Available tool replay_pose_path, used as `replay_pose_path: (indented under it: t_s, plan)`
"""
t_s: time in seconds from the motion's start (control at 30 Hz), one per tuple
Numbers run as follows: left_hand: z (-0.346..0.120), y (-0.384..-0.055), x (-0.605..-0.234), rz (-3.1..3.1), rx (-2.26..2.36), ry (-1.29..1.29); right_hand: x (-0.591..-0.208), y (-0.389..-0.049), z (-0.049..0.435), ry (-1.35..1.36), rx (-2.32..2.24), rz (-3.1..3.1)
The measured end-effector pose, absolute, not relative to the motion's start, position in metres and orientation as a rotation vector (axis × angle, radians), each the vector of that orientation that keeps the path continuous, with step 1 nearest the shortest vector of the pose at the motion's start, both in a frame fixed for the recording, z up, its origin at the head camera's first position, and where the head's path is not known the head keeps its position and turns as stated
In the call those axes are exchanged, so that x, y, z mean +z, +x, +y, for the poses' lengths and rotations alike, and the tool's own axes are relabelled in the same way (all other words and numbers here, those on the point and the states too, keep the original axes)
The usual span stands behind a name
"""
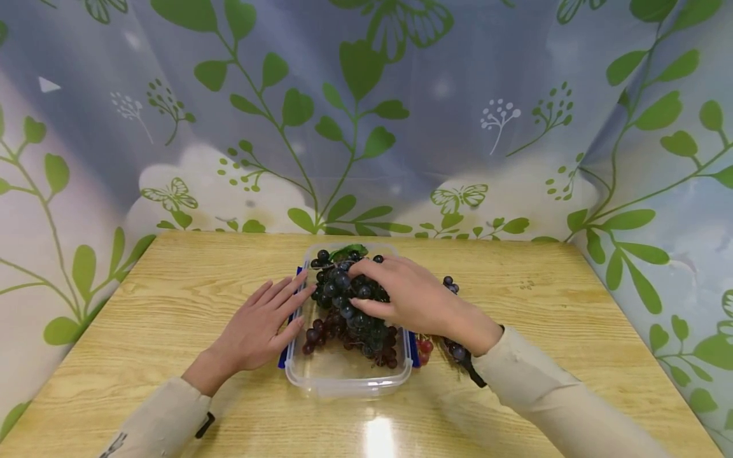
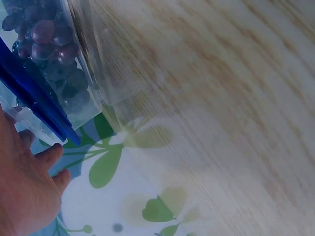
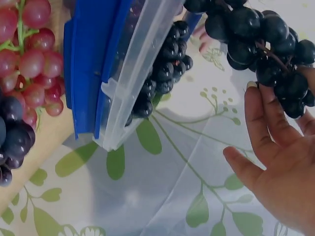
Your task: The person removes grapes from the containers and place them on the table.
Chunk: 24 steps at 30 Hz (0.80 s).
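Left hand (image 1: 258,331) and right hand (image 1: 409,296) are bare below long, plain cream sleeves. Near the worktop's (image 1: 166,280) front edge, the left sleeve (image 1: 157,420) bears a dark marking (image 1: 112,445), and a black tab (image 1: 204,425) juts beside its cuff. A black band (image 1: 502,330) shows at the right sleeve's (image 1: 552,391) cuff, with a black strap end (image 1: 474,373) below.

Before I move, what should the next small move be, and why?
Probably lower the dark grape bunch gently into the clear container: in the head view the right hand holds it over the container, above reddish grapes inside, and the left hand lies at the rim, seemingly placed to steady it.
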<state>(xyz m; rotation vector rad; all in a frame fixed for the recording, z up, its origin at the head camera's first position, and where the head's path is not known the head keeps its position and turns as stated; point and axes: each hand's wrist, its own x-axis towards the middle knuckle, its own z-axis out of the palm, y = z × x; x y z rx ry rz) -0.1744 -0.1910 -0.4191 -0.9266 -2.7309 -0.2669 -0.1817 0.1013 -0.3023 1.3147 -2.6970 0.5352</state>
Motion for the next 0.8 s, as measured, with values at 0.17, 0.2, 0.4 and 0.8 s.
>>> replay_pose_path:
  t_s: [0.17,0.2,0.4,0.8]
  plan:
    - [-0.191,-0.174,-0.419,-2.734,-0.274,-0.926,-0.293,-0.184,0.109,1.201,0.585,-2.732]
    - [-0.191,-0.174,-0.419,-2.735,-0.275,-0.926,-0.292,-0.184,0.111,1.184,0.593,-2.738]
    - [-0.191,-0.174,-0.419,-2.715,-0.256,-0.936,-0.281,-0.191,0.126,1.051,0.614,-2.773]
    - [-0.191,-0.176,-0.418,-2.679,-0.224,-0.947,-0.278,-0.208,0.168,0.766,0.760,-2.833]
